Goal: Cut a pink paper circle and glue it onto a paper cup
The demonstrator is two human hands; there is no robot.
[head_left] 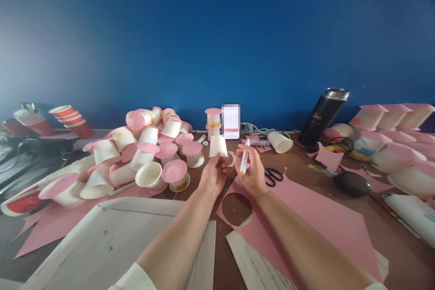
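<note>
My left hand (213, 176) is closed on the lower edge of a white paper cup (218, 146), which stands with its narrow end up. In my right hand (252, 173) is a white marker (244, 162) with an orange end, held upright between the fingers. A small piece of pink paper (230, 159) shows between the two hands; what it rests on is partly hidden. Black-handled scissors (273, 176) lie just right of my right hand. Under my right forearm spreads a pink sheet (319, 217) with a round hole cut in it.
Several paper cups with pink discs (174, 171) crowd the left side. A phone (232, 122) stands against the blue wall. Behind my right hand are a purple tube (255, 142) and a white cup (280, 142) on its side. Farther right are a black flask (322, 117) and a mouse (352, 184).
</note>
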